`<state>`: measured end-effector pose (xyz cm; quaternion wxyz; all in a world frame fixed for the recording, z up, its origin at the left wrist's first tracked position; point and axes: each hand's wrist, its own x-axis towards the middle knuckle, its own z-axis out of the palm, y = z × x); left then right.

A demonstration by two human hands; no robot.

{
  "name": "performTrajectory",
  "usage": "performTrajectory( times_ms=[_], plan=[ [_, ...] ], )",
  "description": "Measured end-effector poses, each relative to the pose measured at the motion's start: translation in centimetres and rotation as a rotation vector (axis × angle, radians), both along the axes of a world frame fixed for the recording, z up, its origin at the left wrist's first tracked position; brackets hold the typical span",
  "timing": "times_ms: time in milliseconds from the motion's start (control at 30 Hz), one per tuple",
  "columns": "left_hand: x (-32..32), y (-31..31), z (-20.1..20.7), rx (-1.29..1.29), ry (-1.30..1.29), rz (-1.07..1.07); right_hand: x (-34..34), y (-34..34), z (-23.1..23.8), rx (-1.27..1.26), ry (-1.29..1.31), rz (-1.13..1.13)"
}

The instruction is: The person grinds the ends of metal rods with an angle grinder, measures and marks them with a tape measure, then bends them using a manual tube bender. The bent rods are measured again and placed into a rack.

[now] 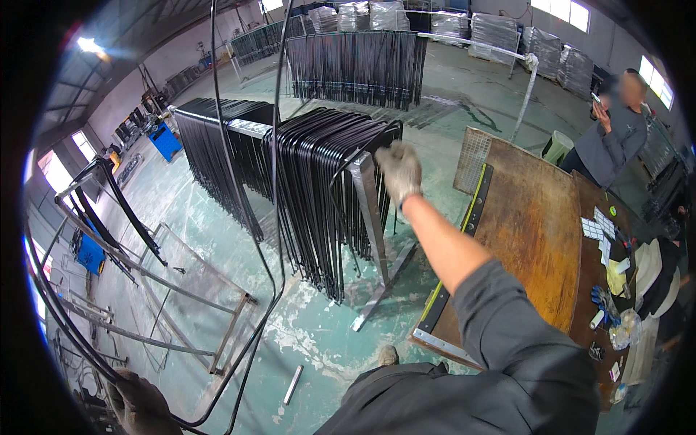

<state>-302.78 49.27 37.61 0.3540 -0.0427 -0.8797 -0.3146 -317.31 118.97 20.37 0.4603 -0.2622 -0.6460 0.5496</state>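
My right hand (pixel 397 170), in a grey work glove, reaches forward and is closed on the top of the nearest black bent tube frame (pixel 362 156), which hangs on a steel rack (pixel 370 217). Many more black tube frames (pixel 308 196) hang side by side on that rack. At the lower left, my gloved left hand (pixel 141 404) grips a long black tube loop (pixel 275 217). This loop rises from the hand up past the top edge of the view.
A rusty brown workbench (pixel 536 225) stands to the right, with small items at its far side. Another person (pixel 616 134) stands beyond it. Further racks of black frames (pixel 355 65), wrapped pallets (pixel 496 32), an empty steel stand (pixel 181 290) and a short pipe (pixel 293 384) occupy the green floor.
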Motion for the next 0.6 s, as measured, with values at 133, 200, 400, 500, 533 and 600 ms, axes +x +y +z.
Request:
performTrajectory(
  times_ms=[133, 200, 400, 500, 533, 600],
  plan=[
    [-0.6, -0.2, -0.2, -0.192, 0.002, 0.062, 6.7, -9.4, -7.0, -0.495, 0.207, 0.811],
    [-1.2, 1.0, 0.5, -0.409, 0.058, 0.082, 7.5, -11.2, -9.7, -0.734, 0.238, 0.976],
    [-1.7, 11.5, 4.9, -2.241, 0.483, 0.607, 14.1, -7.0, -13.0, -0.815, 0.258, 1.213],
    [0.4, 19.3, 6.7, -3.105, 0.827, 1.061, 17.2, -4.6, -13.3, -0.737, 0.074, 0.997],
    [1.8, 21.7, 6.6, -3.241, 0.973, 1.393, 18.2, -4.0, -13.4, -0.673, -0.018, 0.898],
    [4.8, 25.7, 6.3, -3.331, 1.256, 2.229, 20.3, -3.4, -13.9, -0.751, -0.003, 0.826]
  ],
)
